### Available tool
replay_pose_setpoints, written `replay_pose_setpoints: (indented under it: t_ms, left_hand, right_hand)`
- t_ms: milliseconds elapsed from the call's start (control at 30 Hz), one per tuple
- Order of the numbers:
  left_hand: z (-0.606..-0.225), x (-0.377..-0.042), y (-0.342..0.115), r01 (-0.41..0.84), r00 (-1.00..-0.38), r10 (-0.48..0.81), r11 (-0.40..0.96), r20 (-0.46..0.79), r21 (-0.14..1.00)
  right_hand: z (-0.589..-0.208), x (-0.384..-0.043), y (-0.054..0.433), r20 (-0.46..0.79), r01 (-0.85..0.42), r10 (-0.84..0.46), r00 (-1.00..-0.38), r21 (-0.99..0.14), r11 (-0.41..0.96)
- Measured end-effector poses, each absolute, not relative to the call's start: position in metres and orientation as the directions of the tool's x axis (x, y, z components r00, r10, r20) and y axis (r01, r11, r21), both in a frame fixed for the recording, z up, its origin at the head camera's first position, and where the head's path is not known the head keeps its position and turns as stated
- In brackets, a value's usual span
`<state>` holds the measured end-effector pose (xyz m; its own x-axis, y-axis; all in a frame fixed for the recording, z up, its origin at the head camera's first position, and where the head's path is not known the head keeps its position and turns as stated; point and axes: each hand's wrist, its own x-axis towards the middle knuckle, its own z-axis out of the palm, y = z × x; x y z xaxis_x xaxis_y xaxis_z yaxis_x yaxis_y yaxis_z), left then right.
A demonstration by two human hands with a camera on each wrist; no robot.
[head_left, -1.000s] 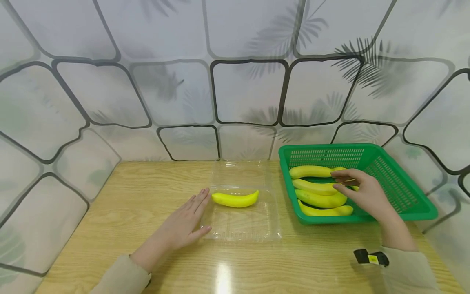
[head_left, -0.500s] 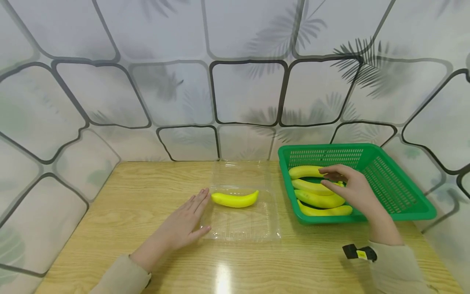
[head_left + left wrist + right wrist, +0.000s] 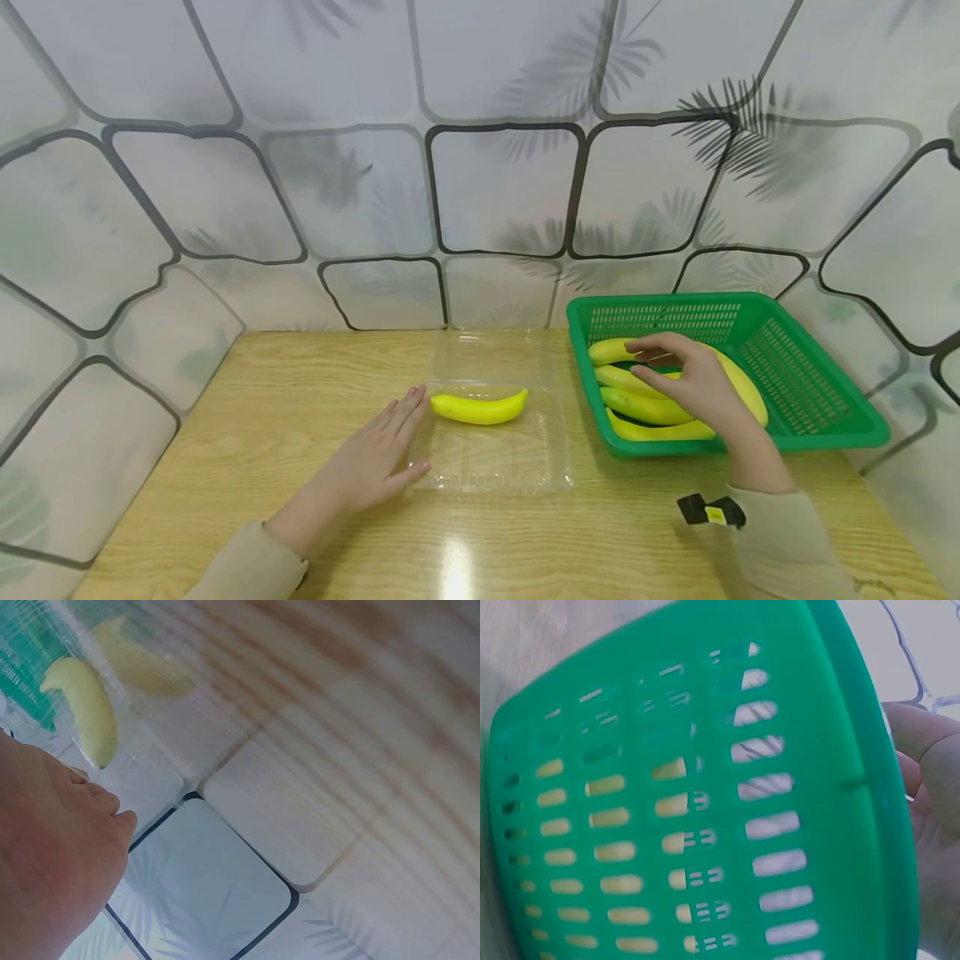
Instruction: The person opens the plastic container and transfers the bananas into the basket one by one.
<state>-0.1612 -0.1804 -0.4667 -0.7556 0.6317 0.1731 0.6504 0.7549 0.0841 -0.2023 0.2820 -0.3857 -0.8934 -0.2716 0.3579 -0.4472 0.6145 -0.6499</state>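
My left hand [image 3: 375,458] lies with straight fingers at the left edge of a clear plastic clamshell box [image 3: 498,457], which stands with its lid folded back. One bright yellow banana [image 3: 480,410] lies across the box near the fingertips; the left wrist view shows this banana [image 3: 90,712] beyond the hand [image 3: 60,855]. Over the green basket [image 3: 813,375] hovers my right hand [image 3: 697,383], thumb and fingers apart and gently bent, with nothing seen between them. Several bananas [image 3: 641,407] lie beneath it, partly covered. Another banana [image 3: 742,387] shows behind the wrist.
The wooden table [image 3: 247,400] meets a patterned wall [image 3: 510,192] at the back and sides. The basket's raised rim [image 3: 810,444] stands at the right. In the right wrist view its slotted side [image 3: 832,825] hides most of the bananas.
My right hand has moved left across the basket, above the bananas, uncovering a banana on the right. My left hand and the banana in the box have stayed put.
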Motion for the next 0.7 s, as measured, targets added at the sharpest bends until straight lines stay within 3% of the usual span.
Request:
replay_pose_setpoints:
  t_ms: [700]
  left_hand:
    - [-0.466, -0.161, -0.180, 0.650, -0.756, 0.632, 0.756, 0.170, 0.081]
  right_hand:
    - [-0.389, -0.209, 0.253, 0.337, -0.472, -0.332, -0.881, -0.667, 0.576]
